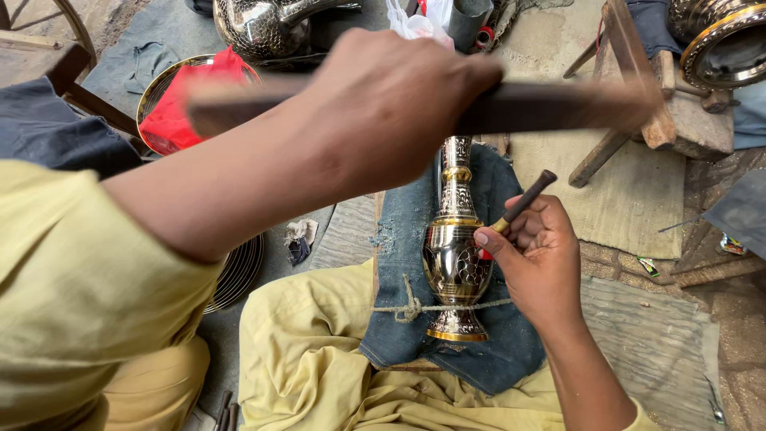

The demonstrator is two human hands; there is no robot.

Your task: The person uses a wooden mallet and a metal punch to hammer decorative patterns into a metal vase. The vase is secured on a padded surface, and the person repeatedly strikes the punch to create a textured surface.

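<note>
Dusty floor (550, 36), woven mat (638, 199), wooden stool (662, 112)

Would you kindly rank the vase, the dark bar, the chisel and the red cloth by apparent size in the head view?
1. Bar: longest, but raised nearer the camera, so unsure against the vase.
2. Vase.
3. Red cloth, partly hidden.
4. Chisel, mostly hidden in the right hand.

Vase (455, 255): glossy engraved metal, brass bands. Pad (399, 223): rough denim cloth. Stick (550, 108): dark matt wood.
</note>
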